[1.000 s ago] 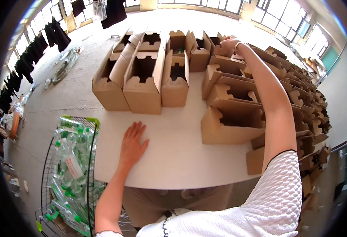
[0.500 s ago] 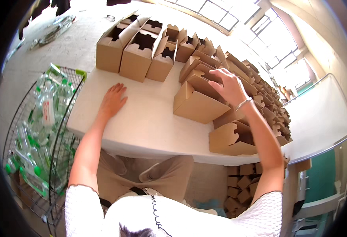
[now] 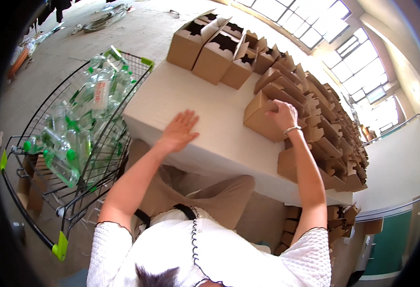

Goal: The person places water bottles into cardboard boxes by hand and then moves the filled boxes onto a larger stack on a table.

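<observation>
My right hand bends its fingers over the top edge of an open brown cardboard box, thumb on the near side. This box stands at the left front of a dense group of similar open boxes. Over the near left part of the white table, my left hand is spread flat with nothing in it. Whether its palm touches the tabletop is hard to tell. Another open box stands at the table's front edge, partly behind my right forearm.
A wire shopping cart full of clear bottles with green caps stands left of the table. Larger open boxes line the far edge. Small boxes are stacked under the table at right. A white board stands beyond.
The view has turned, shifting everything in it. My right hand has come down from above the box, its fingers now closed on the edge. My left hand has drawn back toward the table's front edge.
</observation>
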Available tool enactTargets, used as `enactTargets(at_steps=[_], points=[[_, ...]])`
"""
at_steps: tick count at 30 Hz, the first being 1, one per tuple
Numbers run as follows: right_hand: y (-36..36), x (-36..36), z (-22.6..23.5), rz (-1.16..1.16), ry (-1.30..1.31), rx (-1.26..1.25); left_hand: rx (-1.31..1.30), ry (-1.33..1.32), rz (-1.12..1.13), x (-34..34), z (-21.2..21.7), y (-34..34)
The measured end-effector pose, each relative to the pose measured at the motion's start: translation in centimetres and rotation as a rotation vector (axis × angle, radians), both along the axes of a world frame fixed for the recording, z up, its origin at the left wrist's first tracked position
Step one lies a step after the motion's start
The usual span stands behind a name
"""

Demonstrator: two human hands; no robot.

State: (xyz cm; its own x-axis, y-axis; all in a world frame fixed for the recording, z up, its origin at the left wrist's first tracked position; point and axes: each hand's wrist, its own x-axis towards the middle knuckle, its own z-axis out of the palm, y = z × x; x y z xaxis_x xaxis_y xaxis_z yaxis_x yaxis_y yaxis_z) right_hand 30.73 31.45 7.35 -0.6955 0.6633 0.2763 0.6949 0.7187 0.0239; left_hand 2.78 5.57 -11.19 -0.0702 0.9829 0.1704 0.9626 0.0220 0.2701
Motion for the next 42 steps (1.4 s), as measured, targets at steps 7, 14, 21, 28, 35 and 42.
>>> enactTargets(at_steps=[7,14,21,28,35,42], points=[[-14.3,-7.2,6.4,0.352,0.263,-0.028,0.011,-0.508,-0.196,12.2,0.1,-8.1],[-17.4,-11.5,0.7,0.478,0.193,-0.125,0.221,-0.888,0.301,11.7,0.9,-9.6],[-18.1,-13.2,-1.9,0.557,0.265,-0.068,0.893,-0.769,0.491,5.7,11.6,-7.1],[-19.8,-12.3,-3.4,0.520,0.376,0.173,0.013,-0.257,0.427,0.0,19.1,0.1],[-23.4,-11.3,-9.8,0.405,0.462,0.276,-0.379,0.498,0.346,1.9,17.6,6.7],[-24.1,-10.3,-9.8,0.383,0.360,0.151,-0.402,0.391,0.360,1.2,18.6,6.8]])
